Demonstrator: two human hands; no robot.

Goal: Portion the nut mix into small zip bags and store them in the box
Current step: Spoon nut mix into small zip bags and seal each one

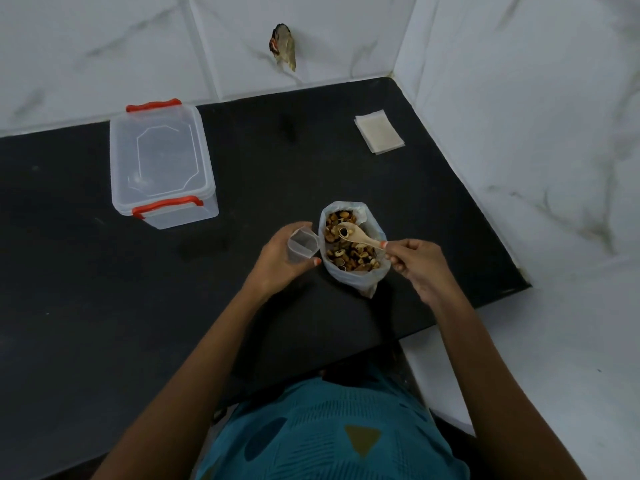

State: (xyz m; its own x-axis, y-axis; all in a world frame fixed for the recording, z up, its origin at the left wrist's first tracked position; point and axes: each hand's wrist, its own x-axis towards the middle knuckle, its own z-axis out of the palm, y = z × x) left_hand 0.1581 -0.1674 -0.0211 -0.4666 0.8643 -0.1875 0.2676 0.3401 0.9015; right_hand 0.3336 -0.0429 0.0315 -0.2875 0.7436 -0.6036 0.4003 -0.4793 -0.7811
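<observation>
Right hand (414, 263): grips wooden spoon (358, 237), bowl loaded over nut mix bag (351, 245) | left hand (282, 259): holds small zip bag (302, 244) open beside it | box (161, 164): closed, far-left bench (104, 289)

Spoon (360, 238) handle end — hidden in right grip (420, 268).

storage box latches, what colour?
Red-orange, on both ends of the clear lidded storage box; seen in the head view.

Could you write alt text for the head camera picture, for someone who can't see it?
A right hand spoons nut mix with a wooden spoon, the left hand holding a small zip bag; a closed box sits nearby.
</observation>
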